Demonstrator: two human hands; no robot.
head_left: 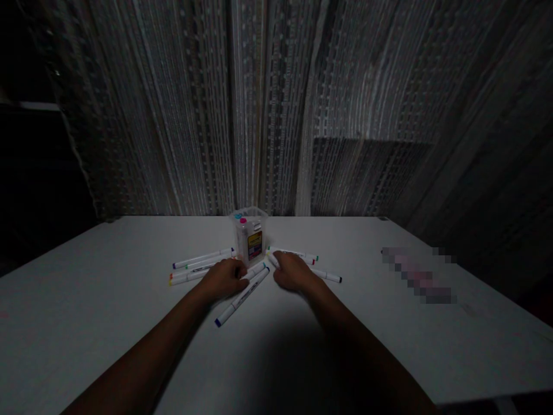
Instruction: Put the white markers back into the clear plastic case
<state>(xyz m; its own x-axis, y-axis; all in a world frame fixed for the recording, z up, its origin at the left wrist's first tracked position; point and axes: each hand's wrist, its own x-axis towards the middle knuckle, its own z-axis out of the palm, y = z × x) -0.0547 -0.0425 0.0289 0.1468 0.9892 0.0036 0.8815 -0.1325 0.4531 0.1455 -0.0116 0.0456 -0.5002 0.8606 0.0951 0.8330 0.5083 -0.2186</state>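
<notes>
My left hand (pixel 224 278) is closed, its curled fingers around a white marker with a light blue end (pixel 256 271); part of that marker is hidden by the hand. Close to the table, my right hand (pixel 294 271) is closed on a white marker with a yellowish end (pixel 272 259), mostly covered by the fingers. Between my arms lies a marker with dark blue ends (pixel 242 297), slanting across the table. Just beyond both hands stands a clear plastic container (pixel 242 237) with a label, holding a few markers with pink and blue ends.
More white markers (pixel 203 258) lie to the left of the container. Others, including a black-ended marker (pixel 328 276) and a green-ended one (pixel 305 255), lie by my right hand. A blurred pinkish thing (pixel 417 274) is on the right. A patterned curtain (pixel 276 115) hangs behind the white table (pixel 108 323).
</notes>
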